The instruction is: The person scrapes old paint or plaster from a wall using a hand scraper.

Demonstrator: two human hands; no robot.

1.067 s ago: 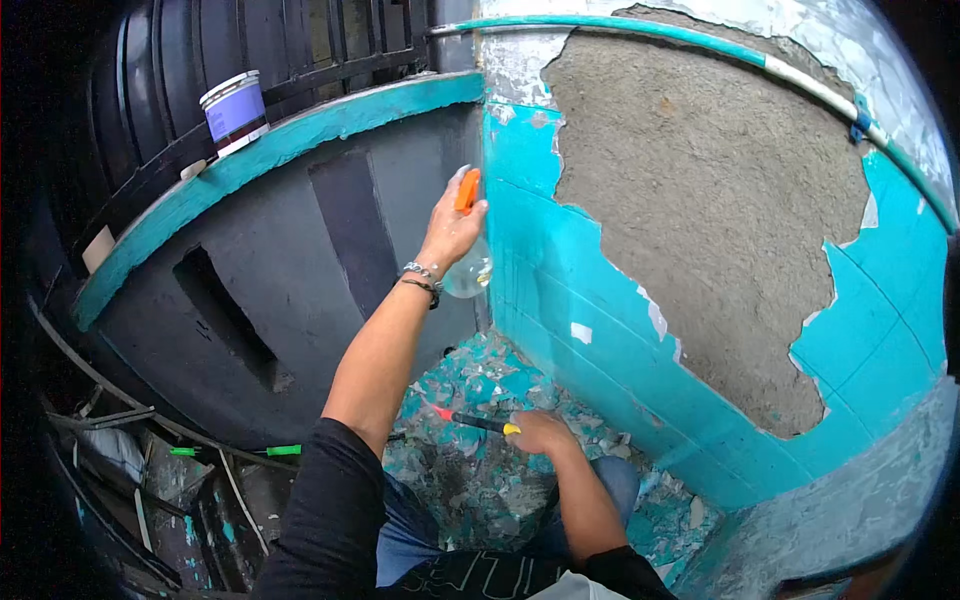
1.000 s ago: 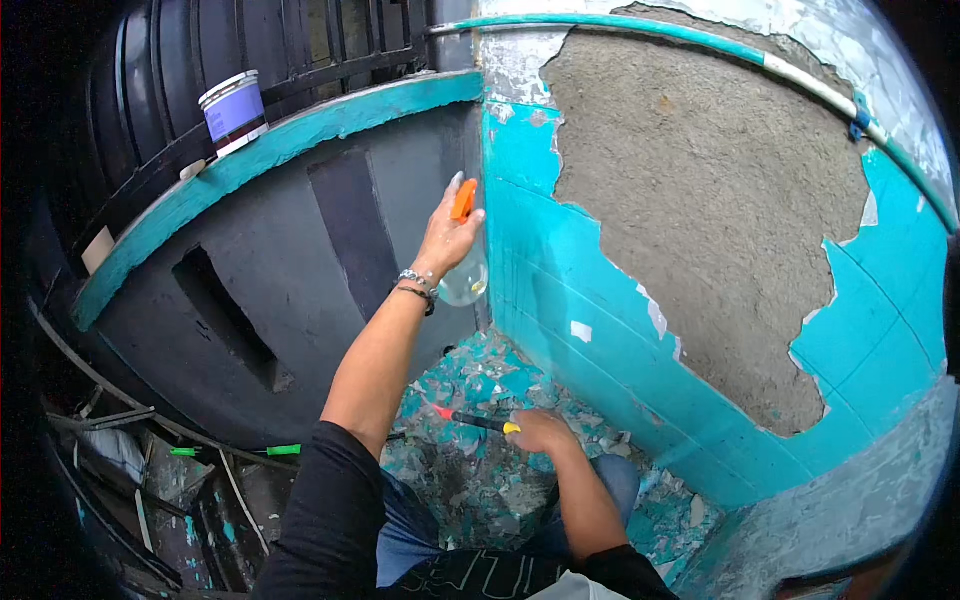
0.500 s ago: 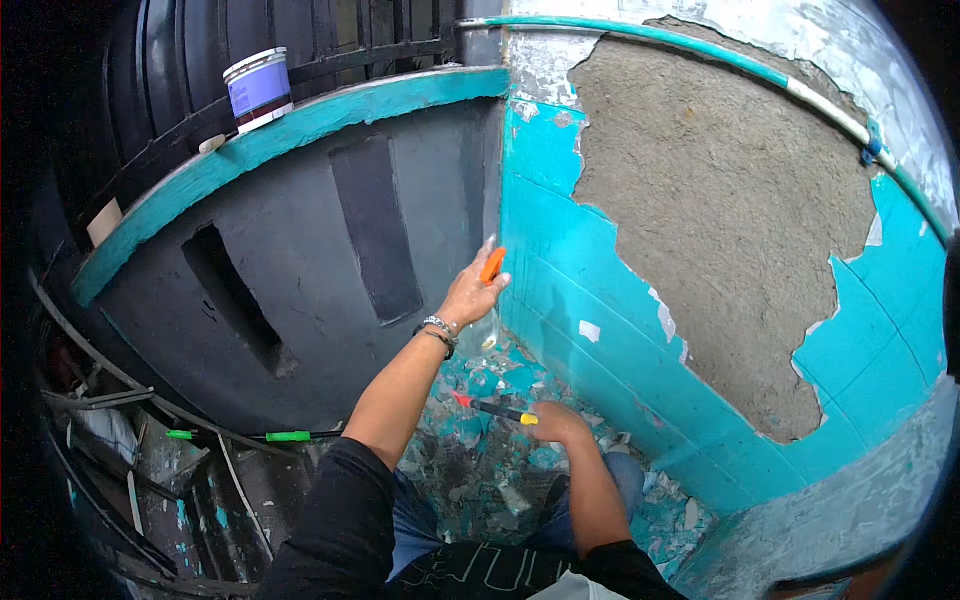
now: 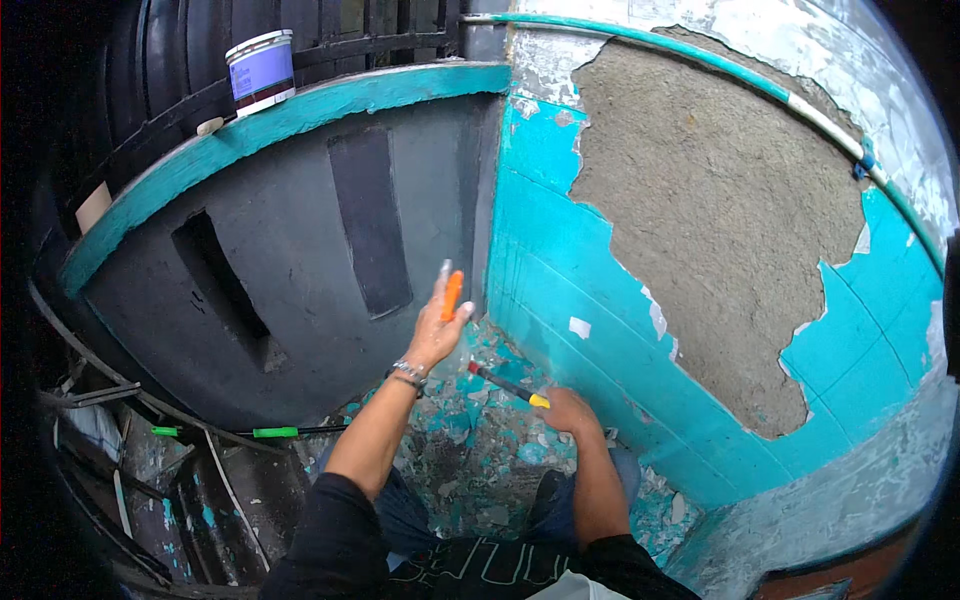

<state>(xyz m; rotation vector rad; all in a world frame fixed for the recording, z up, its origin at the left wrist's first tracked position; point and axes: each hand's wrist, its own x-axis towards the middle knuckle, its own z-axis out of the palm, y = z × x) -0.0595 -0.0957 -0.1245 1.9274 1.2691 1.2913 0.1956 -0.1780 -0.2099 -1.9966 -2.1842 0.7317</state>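
My left hand (image 4: 437, 330) is raised in front of the corner, with an orange-handled tool (image 4: 453, 296) between thumb and fingers. The hand and wrist hide the tool's other end, so its kind is unclear. Lower and to the right, my right hand (image 4: 568, 410) grips a hammer (image 4: 508, 386) with a black and yellow handle, its red end pointing left toward my left wrist. Neither tool touches the wall. On the right, the turquoise wall (image 4: 560, 265) has a large bare patch of rough grey plaster (image 4: 715, 200) with ragged, peeling edges.
Broken turquoise and grey chips (image 4: 480, 440) litter the floor around my feet. A purple and white tub (image 4: 262, 75) stands on the turquoise ledge (image 4: 390, 92) of the dark wall. A pipe (image 4: 690, 60) crosses the right wall. Green-ended rods (image 4: 280, 433) and metal frames lie at lower left.
My left hand has moved left and down with the orange-handled tool, away from the turquoise wall. My right hand has shifted slightly right, and the hammer's red end sits higher.
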